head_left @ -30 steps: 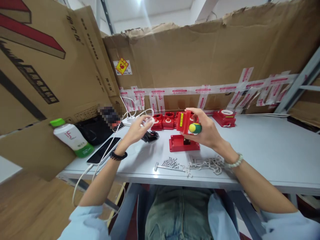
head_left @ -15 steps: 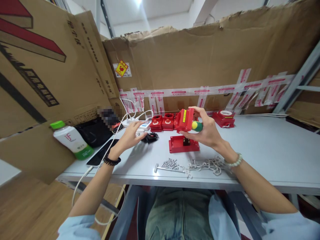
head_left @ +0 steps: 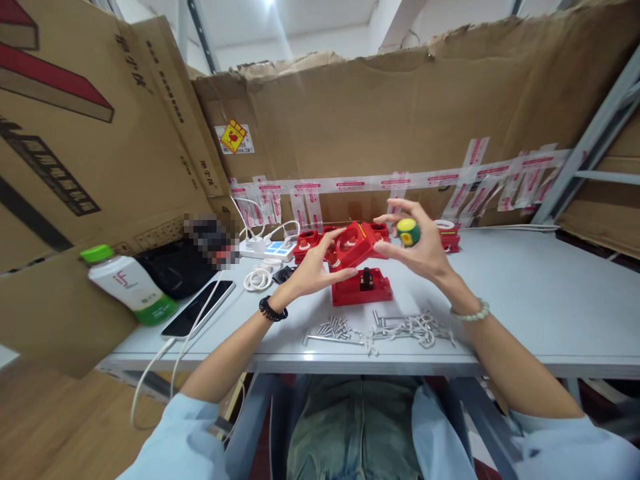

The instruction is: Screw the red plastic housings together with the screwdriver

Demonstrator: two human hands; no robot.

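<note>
A cardboard wall (head_left: pixel 350 120) stands along the worktop's far edge, and a printed carton (head_left: pixel 75 133) rises at its left end. The worktop (head_left: pixel 525 293) itself is pale grey and runs across the whole scene. Near its left edge a white bottle (head_left: pixel 130 287) with a green cap leans to one side, with a black pouch (head_left: pixel 173 270) just beyond it.

The right hand (head_left: pixel 420 253) is raised above the middle of the worktop, curled around a green-and-yellow handle (head_left: pixel 409 233); its thumb and fingertips are spread apart, close to the red cover, and whether they touch it cannot be told. The left hand (head_left: pixel 315 270) has the red cover (head_left: pixel 357 257) between thumb and fingers, tilted and lifted clear of the worktop.

Under the cover, roughly midway between the near and far edges, lies an open red base (head_left: pixel 345 293). A phone (head_left: pixel 200 310) lies towards the left edge. Other red boxes (head_left: pixel 306 248) line up near the far edge behind the hands, and a power strip (head_left: pixel 273 248) sits to their left. One more red box with a white ring (head_left: pixel 450 241) is partly hidden behind the right hand.

A coiled white cable (head_left: pixel 257 280) rests left of the base. Towards the near edge are tangled chains (head_left: pixel 423 327), a thin metal bar (head_left: pixel 335 341) and a pile of small screws (head_left: pixel 335 328). Inside the base sits a small black block (head_left: pixel 367 281).
</note>
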